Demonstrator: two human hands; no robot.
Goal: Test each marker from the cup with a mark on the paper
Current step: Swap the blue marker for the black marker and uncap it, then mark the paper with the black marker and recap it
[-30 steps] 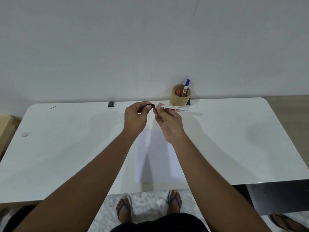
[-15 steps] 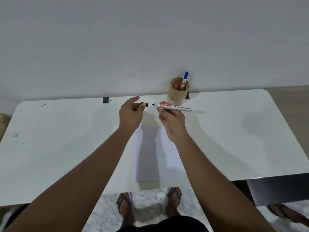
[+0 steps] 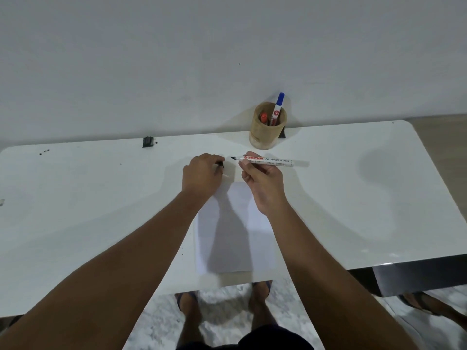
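My right hand point(image 3: 262, 183) holds an uncapped white marker point(image 3: 270, 160) level above the table, its black tip pointing left. My left hand point(image 3: 201, 174) is closed around the marker's black cap point(image 3: 221, 164), which peeks out by the fingers, low over the table. A white sheet of paper point(image 3: 235, 233) lies under both hands near the table's front edge. The wooden cup point(image 3: 267, 126) stands at the back against the wall and holds a blue-capped marker point(image 3: 278, 107) and a red marker point(image 3: 263, 117).
The white table point(image 3: 88, 198) has rounded corners. A small black object point(image 3: 148, 141) sits at its back edge, and dark specks lie at the far left. Below the front edge are my sandalled feet on a marble floor. A dark bench is at the lower right.
The cap came off the marker. My left hand carried it left and down toward the table, while my right hand kept the marker level, tip now bare.
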